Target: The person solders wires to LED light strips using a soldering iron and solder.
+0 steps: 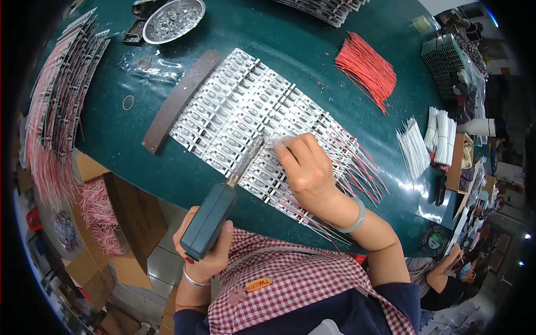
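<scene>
My left hand was wrapped fully round the grip of the green tool, its barrel slanting over the middle of the white panel, which lay on the green table. My right hand was pinched near the tip, above the panel — on what, I couldn't tell. Doing this well, I judged, wanted a steady barrel, a light pinch — and fingertips clear of the metal.
</scene>
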`<state>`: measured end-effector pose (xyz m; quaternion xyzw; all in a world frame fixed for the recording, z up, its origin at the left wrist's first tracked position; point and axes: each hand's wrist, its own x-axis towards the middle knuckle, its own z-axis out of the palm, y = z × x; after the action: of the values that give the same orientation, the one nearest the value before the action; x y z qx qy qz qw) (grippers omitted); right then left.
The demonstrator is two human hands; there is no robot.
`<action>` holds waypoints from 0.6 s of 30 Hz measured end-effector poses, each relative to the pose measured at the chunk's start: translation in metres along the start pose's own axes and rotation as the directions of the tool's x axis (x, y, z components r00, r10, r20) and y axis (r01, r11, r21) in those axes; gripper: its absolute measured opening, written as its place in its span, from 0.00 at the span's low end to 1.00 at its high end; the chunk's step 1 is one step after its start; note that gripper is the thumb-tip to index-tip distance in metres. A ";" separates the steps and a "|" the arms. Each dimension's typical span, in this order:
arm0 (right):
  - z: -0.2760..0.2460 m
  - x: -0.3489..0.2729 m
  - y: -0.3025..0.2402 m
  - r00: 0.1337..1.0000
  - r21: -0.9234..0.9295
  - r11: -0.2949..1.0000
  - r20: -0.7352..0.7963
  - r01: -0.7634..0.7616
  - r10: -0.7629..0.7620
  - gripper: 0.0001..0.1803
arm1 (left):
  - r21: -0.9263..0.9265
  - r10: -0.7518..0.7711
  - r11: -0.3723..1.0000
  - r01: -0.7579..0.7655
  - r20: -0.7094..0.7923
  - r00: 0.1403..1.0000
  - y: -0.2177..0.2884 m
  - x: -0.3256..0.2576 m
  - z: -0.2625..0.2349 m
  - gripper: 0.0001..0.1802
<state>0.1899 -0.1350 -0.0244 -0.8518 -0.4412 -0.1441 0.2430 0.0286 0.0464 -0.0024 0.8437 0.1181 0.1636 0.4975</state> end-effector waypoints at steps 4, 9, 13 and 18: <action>0.003 -0.002 0.001 1.000 -0.004 1.000 -0.009 -0.014 0.014 0.19 | -0.018 0.000 1.000 0.000 -0.028 1.000 0.003 0.000 -0.001 0.13; -0.001 -0.005 -0.005 0.999 0.006 1.000 -0.048 0.024 -0.023 0.21 | -0.022 -0.116 0.993 0.116 -0.010 0.993 0.005 -0.007 -0.006 0.13; 0.001 -0.006 -0.010 1.000 0.036 0.999 -0.012 0.005 -0.005 0.21 | -0.028 -0.062 0.998 0.061 -0.016 0.998 0.001 -0.010 -0.006 0.12; 0.003 -0.007 -0.010 1.000 0.026 1.000 -0.011 0.006 -0.005 0.21 | -0.032 -0.022 0.999 0.022 0.015 1.000 0.001 -0.005 -0.005 0.12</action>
<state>0.1784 -0.1329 -0.0275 -0.8466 -0.4440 -0.1437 0.2560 0.0217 0.0478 0.0000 0.8355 0.1210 0.1536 0.5135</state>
